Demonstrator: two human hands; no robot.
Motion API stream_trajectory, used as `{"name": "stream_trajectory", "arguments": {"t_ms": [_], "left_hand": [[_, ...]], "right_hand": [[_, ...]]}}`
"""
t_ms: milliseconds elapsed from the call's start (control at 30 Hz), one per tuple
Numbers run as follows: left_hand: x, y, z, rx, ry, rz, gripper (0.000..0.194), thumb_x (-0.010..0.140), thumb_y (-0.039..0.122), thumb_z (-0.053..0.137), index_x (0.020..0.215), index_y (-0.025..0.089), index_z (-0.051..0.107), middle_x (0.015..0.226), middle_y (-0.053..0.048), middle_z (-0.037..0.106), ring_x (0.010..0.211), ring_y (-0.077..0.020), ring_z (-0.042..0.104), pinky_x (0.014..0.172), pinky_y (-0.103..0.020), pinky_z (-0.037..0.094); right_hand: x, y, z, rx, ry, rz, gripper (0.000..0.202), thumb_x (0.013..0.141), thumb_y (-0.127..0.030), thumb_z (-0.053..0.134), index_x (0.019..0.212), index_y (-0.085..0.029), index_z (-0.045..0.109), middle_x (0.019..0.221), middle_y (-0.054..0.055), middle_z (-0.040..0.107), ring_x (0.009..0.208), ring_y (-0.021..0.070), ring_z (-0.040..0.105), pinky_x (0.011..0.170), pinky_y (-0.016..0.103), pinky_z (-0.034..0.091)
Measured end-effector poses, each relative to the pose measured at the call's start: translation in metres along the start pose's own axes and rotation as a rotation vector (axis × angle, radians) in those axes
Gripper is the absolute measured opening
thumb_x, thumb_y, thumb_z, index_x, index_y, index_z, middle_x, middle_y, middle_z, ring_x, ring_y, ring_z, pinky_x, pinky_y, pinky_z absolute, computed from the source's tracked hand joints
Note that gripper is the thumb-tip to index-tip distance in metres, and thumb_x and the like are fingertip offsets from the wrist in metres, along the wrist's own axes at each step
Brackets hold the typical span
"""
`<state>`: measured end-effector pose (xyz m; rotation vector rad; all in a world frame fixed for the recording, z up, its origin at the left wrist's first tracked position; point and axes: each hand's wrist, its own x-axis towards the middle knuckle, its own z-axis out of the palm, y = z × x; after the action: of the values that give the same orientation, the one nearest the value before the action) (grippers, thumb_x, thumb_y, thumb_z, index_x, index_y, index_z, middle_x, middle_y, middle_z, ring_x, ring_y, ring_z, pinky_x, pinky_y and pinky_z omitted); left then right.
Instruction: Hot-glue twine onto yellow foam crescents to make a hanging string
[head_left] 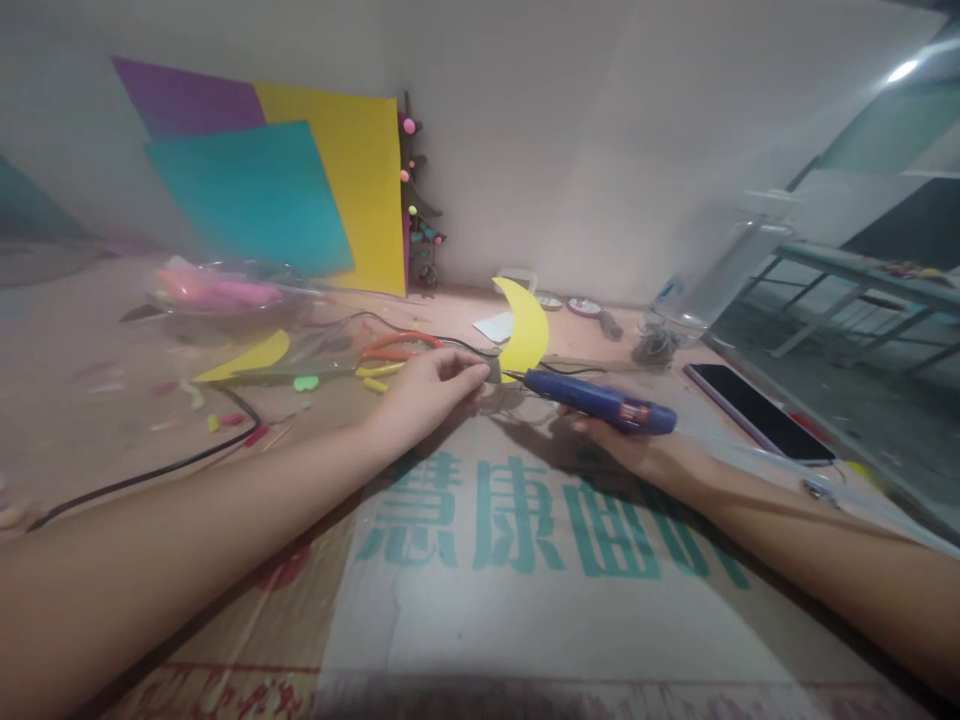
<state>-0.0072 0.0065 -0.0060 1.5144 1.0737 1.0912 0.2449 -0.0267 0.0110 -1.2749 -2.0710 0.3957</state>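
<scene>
My left hand (442, 385) is closed in a pinch at the lower end of a yellow crescent moon cutout (531, 330), which stands upright. A small dark grey piece (494, 371) shows between the fingertips and the crescent; how the two are joined I cannot tell. In my right hand (611, 440) is a blue glue gun (600, 398), its fingers wrapped beneath the body. The nozzle points left and meets or nearly meets the crescent's lower end. Behind my left hand lie red-handled scissors (397, 345).
Purple, teal (247, 200) and yellow sheets lean on the wall beside a dark branch decoration (420, 210). A clear container with pink material (217, 290), clay scraps, and a black cable (187, 460) lie left. A phone (757, 412) and tilted clear bottle (731, 265) are right.
</scene>
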Motion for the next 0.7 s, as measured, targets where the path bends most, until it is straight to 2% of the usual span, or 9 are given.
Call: {"name": "stream_trajectory", "arguments": {"t_ms": [100, 267, 400, 500, 700], "left_hand": [[-0.001, 0.002, -0.002, 0.124, 0.034, 0.032, 0.024, 0.083, 0.040, 0.062, 0.084, 0.016, 0.063, 0.069, 0.001, 0.063, 0.061, -0.0114, 0.056, 0.059, -0.022, 0.042], [0.000, 0.001, -0.001, 0.124, 0.028, 0.021, 0.024, 0.083, 0.040, 0.061, 0.086, 0.016, 0.062, 0.069, 0.001, 0.062, 0.062, -0.0115, 0.055, 0.059, -0.022, 0.041], [0.000, 0.002, 0.000, 0.120, 0.029, 0.014, 0.023, 0.083, 0.040, 0.061, 0.086, 0.016, 0.061, 0.068, 0.001, 0.062, 0.061, -0.0108, 0.055, 0.058, -0.021, 0.041], [-0.002, 0.006, 0.000, 0.105, 0.037, -0.023, 0.021, 0.083, 0.037, 0.061, 0.083, 0.017, 0.059, 0.065, 0.002, 0.061, 0.058, -0.0103, 0.055, 0.055, -0.021, 0.041], [-0.002, 0.005, 0.000, 0.101, 0.032, -0.020, 0.025, 0.082, 0.041, 0.062, 0.083, 0.017, 0.059, 0.065, 0.001, 0.062, 0.058, -0.0114, 0.057, 0.053, -0.020, 0.041]], "right_hand": [[0.003, 0.005, 0.001, -0.025, 0.007, -0.031, 0.020, 0.081, -0.043, 0.064, 0.082, -0.023, 0.063, 0.080, 0.005, 0.067, 0.073, 0.0224, 0.063, 0.064, 0.036, 0.051], [0.004, 0.002, 0.001, -0.048, -0.011, -0.074, 0.027, 0.078, -0.048, 0.065, 0.078, -0.021, 0.062, 0.069, 0.003, 0.063, 0.062, 0.0184, 0.058, 0.056, 0.030, 0.045], [0.003, -0.005, 0.003, -0.091, -0.004, -0.051, 0.027, 0.078, -0.048, 0.063, 0.078, -0.021, 0.065, 0.069, 0.004, 0.065, 0.063, 0.0186, 0.058, 0.055, 0.029, 0.044], [0.003, -0.008, 0.000, -0.146, -0.039, -0.016, 0.024, 0.080, -0.043, 0.064, 0.074, -0.020, 0.061, 0.066, 0.003, 0.062, 0.063, 0.0186, 0.058, 0.055, 0.029, 0.044], [0.004, -0.009, -0.002, -0.165, -0.021, 0.017, 0.022, 0.081, -0.042, 0.064, 0.071, -0.023, 0.057, 0.068, 0.002, 0.061, 0.065, 0.0194, 0.059, 0.059, 0.031, 0.045]]}}
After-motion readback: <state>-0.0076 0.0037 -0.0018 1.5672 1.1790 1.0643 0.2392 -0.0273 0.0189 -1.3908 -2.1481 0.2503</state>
